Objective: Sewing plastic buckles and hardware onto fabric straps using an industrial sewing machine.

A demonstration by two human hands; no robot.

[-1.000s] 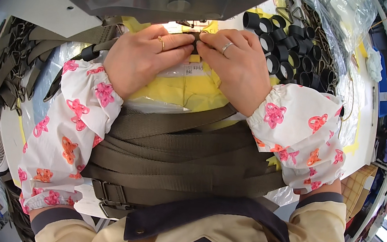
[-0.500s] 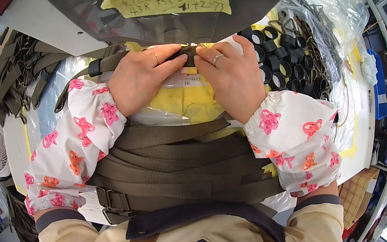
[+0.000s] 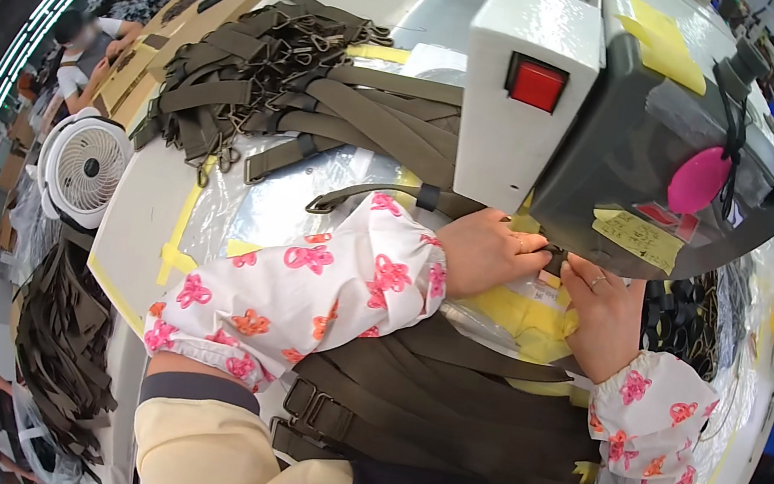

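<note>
At the foot of a sewing machine (image 3: 558, 183), my left hand (image 3: 486, 255) and my right hand (image 3: 605, 322) press the two sides of a short dark webbing strap end (image 3: 554, 260). Fingertips and thumbs are closed on it. Whatever lies under the machine head is hidden. A longer olive webbing strap (image 3: 369, 196) with a black loop (image 3: 429, 196) runs in from the left and passes behind my left hand. Closer to me, a thick bundle of olive webbing straps (image 3: 452, 409) lies across the front, with a metal buckle (image 3: 317, 411) at its left end.
A pile of straps with metal hooks (image 3: 264, 60) covers the table's far left. Black rings (image 3: 674, 313) lie right of my right hand. A white fan (image 3: 85, 167) stands beside the table's left edge, above hanging straps (image 3: 62, 343). Another person (image 3: 81, 62) sits farther left.
The view has swung to the left, so my hands appear farther right and more of the machine, strap pile and fan shows. Both hands stay on the strap end.
</note>
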